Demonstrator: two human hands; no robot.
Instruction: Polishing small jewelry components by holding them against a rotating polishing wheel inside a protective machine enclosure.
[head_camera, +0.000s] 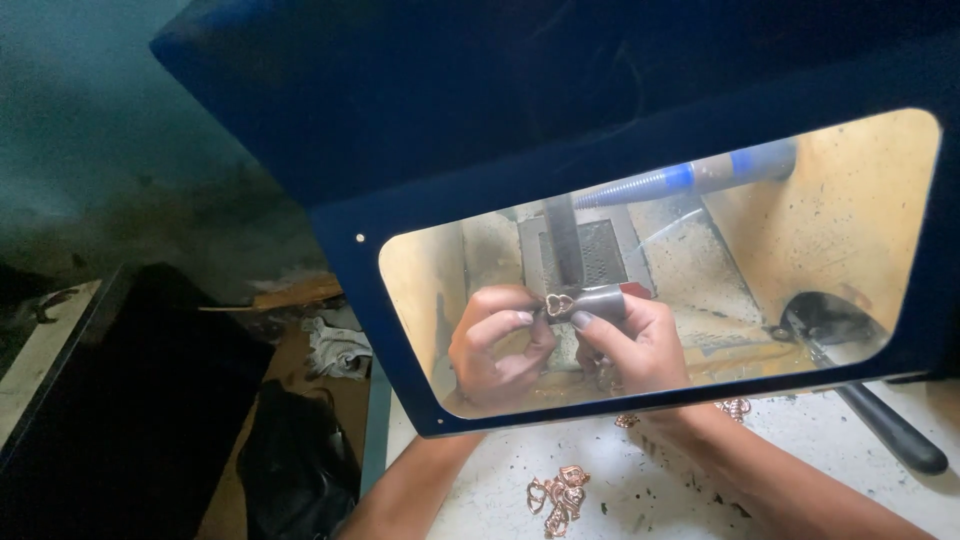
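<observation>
A dusty white bench top (690, 490) carries the work. On it lie a small heap of copper-coloured heart-shaped pieces (558, 495) and a few more (735, 406) near the blue hood's edge. A black tube (890, 432), possibly a hose, rests at the right.

Dim teal wall (90, 130) (stained), dark cabinet (120, 400), cluttered brown floor (300, 350).

1 head camera looks down, close, through a blue cabinet's window (700, 300) at the hands.
</observation>
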